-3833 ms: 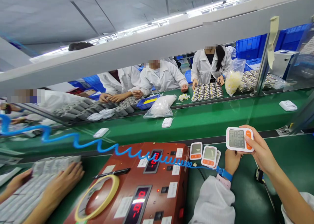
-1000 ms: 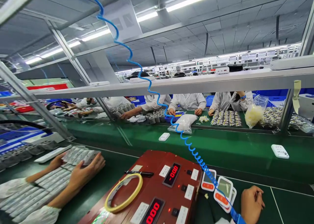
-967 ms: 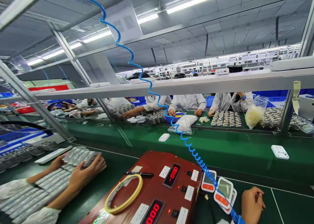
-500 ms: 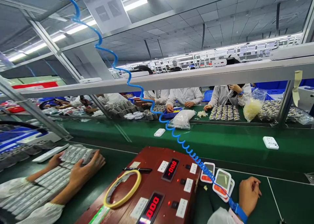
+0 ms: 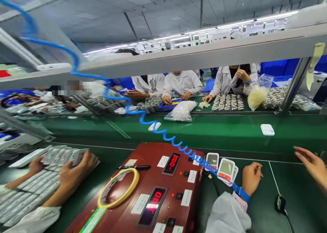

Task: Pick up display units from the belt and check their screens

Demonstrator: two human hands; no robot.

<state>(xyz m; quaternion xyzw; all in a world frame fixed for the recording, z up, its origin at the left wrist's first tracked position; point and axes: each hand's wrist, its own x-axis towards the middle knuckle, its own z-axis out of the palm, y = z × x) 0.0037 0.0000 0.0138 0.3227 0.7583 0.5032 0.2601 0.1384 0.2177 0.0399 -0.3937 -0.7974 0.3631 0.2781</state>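
The right hand (image 5: 310, 165) has come back into view, open and empty; the left hand (image 5: 251, 178) rests loosely curled beside the monitors (image 5: 224, 168), holding nothing.

Right hand (image 5: 310, 165) cut off (frame's edge); red readouts (image 5: 153, 199) blurred.

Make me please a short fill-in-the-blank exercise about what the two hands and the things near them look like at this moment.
1. The left hand rests on the green bench beside a stack of white and ____ devices.
2. The left wrist wears a blue strap joined to a coiled ____ cord.
3. The right hand is open and holds ____.
4. A ring of yellow tape lies on the ____ tester box.

Missing words: orange; blue; nothing; red
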